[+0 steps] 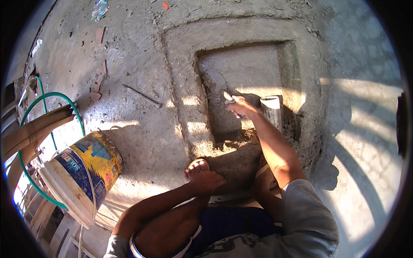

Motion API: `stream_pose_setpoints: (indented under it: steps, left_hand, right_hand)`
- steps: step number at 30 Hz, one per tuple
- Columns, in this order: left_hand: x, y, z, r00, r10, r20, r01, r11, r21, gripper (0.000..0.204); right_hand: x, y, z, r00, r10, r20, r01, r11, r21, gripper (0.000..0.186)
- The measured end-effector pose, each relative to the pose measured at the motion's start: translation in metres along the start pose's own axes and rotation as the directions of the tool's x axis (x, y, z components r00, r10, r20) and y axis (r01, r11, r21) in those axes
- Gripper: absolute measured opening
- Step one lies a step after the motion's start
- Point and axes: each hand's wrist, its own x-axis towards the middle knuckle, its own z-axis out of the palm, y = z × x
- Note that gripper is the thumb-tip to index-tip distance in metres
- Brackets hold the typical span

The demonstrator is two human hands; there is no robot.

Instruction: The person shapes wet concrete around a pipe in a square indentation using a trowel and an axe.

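The hands are well apart. The right hand (237, 107) is inside a square-cornered recess (249, 64) in the floor, near its left wall. Its fingers are curled; whether they close on a small tool or only press the surface cannot be told. The left hand (208, 182) is low in the view, at the left foot (198, 167), below the near edge of the recess; its grip, if any, cannot be determined.

The recess has a smooth grey base and rough, raised margins. A short pipe (270, 102) with a pale end is set on its right side, just beside the right forearm (275, 144). Bands of sunlight and shadow cross the recess and the grey floor (142, 51).

Left of the recess, a thin dark rod (142, 95) lies on the floor. Farther left are reddish fragments (95, 95). A crumpled plastic wrapper (100, 9) and a small orange-red piece (165, 5) lie near the top edge.

At lower left is a yellow and blue bucket (97, 148), its pale rim toward the lower left. A green hose (26, 107) loops beside it, around brown wooden boards (38, 131).
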Motion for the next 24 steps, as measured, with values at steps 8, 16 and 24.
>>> stream_pose_setpoints:
  steps: [8, 16, 24]
  left_hand:
    - [0.002, 0.009, -0.016, 0.997, -0.077, -0.011, 0.077, 0.997, -0.023, 0.028]
    - [0.008, 0.015, -0.021, 0.941, -0.214, 0.262, 0.208, 0.977, 0.049, 0.031]
    - [0.0, 0.021, -0.001, 0.984, -0.178, 0.034, 0.177, 0.984, 0.012, 0.027]
  right_hand:
    - [-0.098, -0.097, -0.069, 0.994, 0.074, -0.085, -0.101, 0.919, -0.382, 0.041]
    - [-0.221, -0.225, -0.074, 0.942, -0.335, -0.016, 0.326, 0.905, 0.272, 0.039]
    - [-0.236, -0.132, 0.003, 0.985, -0.137, -0.104, 0.121, 0.982, -0.146, 0.028]
